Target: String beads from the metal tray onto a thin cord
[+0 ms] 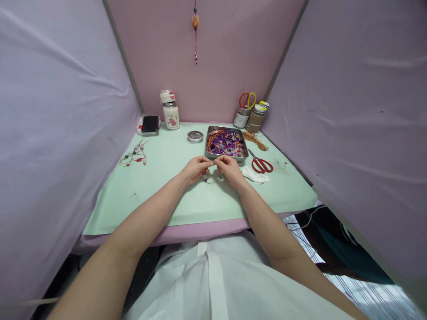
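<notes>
My left hand (pixel 196 170) and my right hand (pixel 229 169) meet just in front of the bead tray, both closed in a pinch with fingertips nearly touching. A thin cord with small purple and clear beads (pixel 205 178) hangs under my left fingers, its loose tail curling near the tabletop. Whatever lies between my right fingertips is too small to make out. Right behind my hands stands a metal tray (pixel 247 153) full of purple, pink and orange beads (pixel 227 143), with orange cord along its left side.
Red-handled scissors (pixel 262 165) and a white cloth (pixel 255 174) lie right of my hands, orange cords (pixel 256 140) behind them. At the back are a round case (pixel 195 136), a bottle (pixel 171 116), jars (pixel 256 120) and a black-topped box (pixel 150 124). Finished-looking beaded cords (pixel 134 154) lie left.
</notes>
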{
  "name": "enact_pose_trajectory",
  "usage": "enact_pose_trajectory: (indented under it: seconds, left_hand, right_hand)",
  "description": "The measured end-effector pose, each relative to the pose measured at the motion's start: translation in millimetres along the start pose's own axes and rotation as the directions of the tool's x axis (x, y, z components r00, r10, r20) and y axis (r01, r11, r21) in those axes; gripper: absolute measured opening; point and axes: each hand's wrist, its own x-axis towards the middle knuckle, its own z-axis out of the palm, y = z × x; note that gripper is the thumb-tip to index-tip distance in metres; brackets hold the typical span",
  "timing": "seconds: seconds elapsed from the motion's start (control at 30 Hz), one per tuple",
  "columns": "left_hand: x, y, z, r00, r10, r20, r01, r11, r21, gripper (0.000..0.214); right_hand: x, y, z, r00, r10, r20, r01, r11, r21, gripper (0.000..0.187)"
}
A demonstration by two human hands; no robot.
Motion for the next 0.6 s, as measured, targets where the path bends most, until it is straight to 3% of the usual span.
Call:
enact_pose_trajectory:
  seconds: [0.6]
  left_hand:
    - [1.7, 0.9, 0.6, 1.000, 0.002, -0.006, -0.003, 0.997, -0.081, 0.027]
  right_hand:
    - [0.5, 2.0, -0.3, 0.999, 0.012, -0.036, -0.013, 1.000, -0.018, 0.021]
